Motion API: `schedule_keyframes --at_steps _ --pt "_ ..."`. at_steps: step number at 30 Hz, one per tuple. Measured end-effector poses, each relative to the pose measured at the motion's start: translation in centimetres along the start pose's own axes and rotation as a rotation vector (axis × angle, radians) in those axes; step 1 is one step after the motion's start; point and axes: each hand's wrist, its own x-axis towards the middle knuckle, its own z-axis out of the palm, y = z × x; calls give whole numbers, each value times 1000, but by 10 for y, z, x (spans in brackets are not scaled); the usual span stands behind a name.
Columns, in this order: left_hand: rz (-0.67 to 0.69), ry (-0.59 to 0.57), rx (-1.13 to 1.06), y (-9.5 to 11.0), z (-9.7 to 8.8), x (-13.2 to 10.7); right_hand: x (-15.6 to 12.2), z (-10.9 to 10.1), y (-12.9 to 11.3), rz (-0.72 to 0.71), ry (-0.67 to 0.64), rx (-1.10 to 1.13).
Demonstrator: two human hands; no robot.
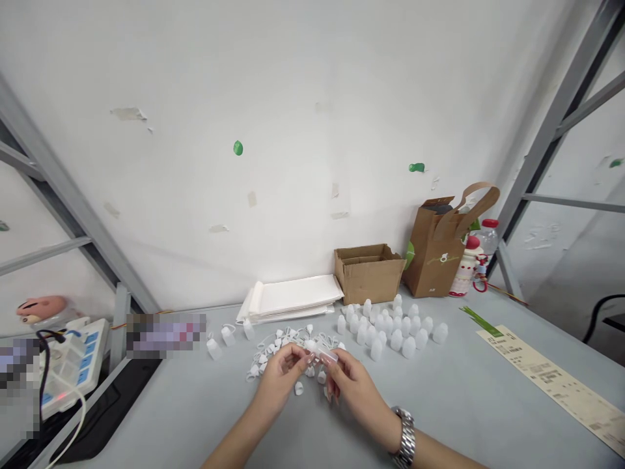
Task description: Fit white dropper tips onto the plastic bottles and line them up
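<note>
Over the pile of parts, my left hand (286,366) pinches the white cap end of a small translucent bottle (326,354). My right hand (349,376) grips the body of this bottle, which lies nearly sideways between my fingertips. Beneath and around both hands are several loose white caps with looped straps (263,358). To the right stand several small translucent bottles without straps (396,339). Left of the pile, three bottles with caps and strap loops (228,336) stand in a slanting row. My fingers partly hide the join between cap and bottle.
A cardboard box (371,280) and a brown paper bag (434,254) stand against the wall, with a white stack of sheets (293,296) beside them. A power strip (81,365) with cables sits at left. A printed paper strip (551,378) lies at right.
</note>
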Motion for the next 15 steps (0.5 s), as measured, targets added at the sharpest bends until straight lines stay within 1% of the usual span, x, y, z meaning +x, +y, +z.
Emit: schedule_keyframes --at_steps 6,9,12,15 --pt "-46 19 -52 -2 0 0 -1 -2 -3 -15 80 31" --pt "-57 46 -25 -1 0 1 -2 -2 -4 -18 119 43" --pt "-48 88 9 1 -2 2 -3 -2 -5 -12 122 64" --pt "-39 147 -3 2 -5 2 -3 -4 -7 -16 147 71"
